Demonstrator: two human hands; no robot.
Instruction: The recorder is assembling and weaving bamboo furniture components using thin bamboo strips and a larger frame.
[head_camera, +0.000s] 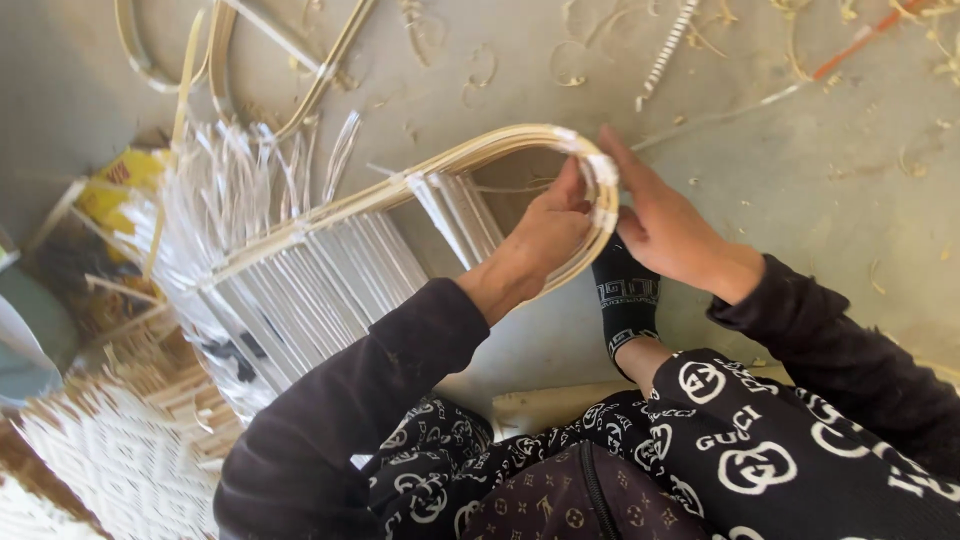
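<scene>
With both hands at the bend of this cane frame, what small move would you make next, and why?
Probably pull the white binding strip snug with the right hand, since it sits wrapped at the bend of the cane frame while the left hand steadies that curve.

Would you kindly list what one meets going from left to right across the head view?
Woven white mat → upright white strips → left hand → wrapped bend of the cane frame → right hand → orange stick on the floor.

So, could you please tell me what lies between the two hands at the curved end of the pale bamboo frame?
In the head view, only the white-wrapped bend of the frame separates the left hand from the right hand.
</scene>
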